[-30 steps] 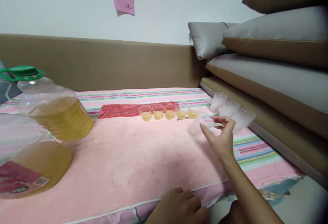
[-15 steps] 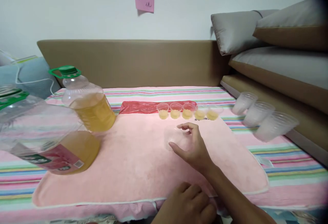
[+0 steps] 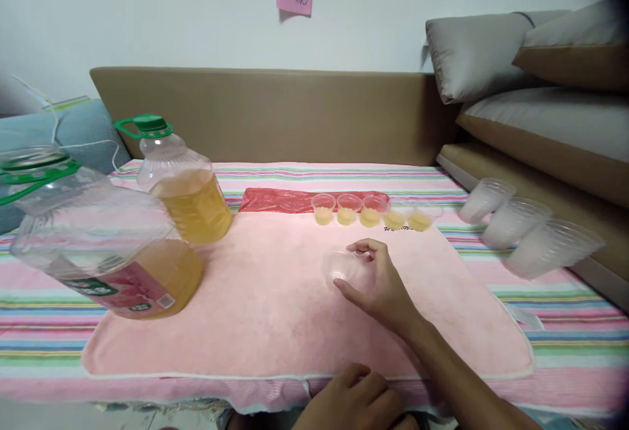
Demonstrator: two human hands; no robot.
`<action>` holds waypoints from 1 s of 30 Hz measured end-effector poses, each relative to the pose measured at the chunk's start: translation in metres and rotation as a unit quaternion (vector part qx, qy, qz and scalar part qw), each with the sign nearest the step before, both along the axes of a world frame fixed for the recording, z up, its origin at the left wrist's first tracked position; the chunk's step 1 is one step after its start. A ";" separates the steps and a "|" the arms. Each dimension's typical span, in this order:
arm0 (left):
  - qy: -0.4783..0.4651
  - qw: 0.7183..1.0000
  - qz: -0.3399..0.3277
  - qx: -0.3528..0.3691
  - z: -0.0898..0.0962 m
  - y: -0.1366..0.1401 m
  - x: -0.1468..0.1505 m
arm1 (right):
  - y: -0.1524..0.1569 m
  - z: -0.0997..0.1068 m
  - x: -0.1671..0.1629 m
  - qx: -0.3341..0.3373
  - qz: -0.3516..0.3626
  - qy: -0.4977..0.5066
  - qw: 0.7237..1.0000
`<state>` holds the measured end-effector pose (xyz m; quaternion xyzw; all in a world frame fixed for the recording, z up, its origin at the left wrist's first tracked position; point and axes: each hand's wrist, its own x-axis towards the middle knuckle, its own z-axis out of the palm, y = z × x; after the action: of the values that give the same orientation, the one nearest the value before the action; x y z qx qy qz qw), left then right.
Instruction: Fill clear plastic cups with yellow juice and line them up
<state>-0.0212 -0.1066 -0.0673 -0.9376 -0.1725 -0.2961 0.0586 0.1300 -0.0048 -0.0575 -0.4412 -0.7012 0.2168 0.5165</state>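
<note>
My right hand [image 3: 378, 282] is curved around a clear plastic cup [image 3: 341, 269] at the middle of the pink mat, thumb on the near side and fingers on the far side. The cup looks empty. My left hand [image 3: 356, 400] rests at the near edge with its fingers curled in; nothing shows in it. Beyond the cup stands a row of several small clear cups [image 3: 346, 214] with a little yellow liquid in each. To the left are two big jugs of yellow juice: a labelled near jug [image 3: 147, 279] and a green-capped far jug [image 3: 194, 204].
Three stacks of nested clear cups [image 3: 531, 223] stand at the right on the striped cloth. A red plastic bag [image 3: 275, 200] lies flat behind the pink mat [image 3: 236, 325]. Grey-brown cushions [image 3: 550, 118] are piled at the right, and a brown backboard [image 3: 275, 118] closes off the far side.
The view has shifted, so everything sits somewhat farther right in the picture. My right hand stays at the same cup, which appears slightly tilted now. The row of cups and the jugs are unmoved.
</note>
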 end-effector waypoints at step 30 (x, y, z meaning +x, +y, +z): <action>0.018 1.000 -0.008 -0.003 0.000 0.001 0.000 | 0.004 -0.003 0.001 -0.004 -0.006 0.034 0.999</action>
<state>-0.0216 -0.1053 -0.0678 -0.9445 -0.1645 -0.2789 0.0560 0.1307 -0.0012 -0.0607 -0.4395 -0.6799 0.2313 0.5395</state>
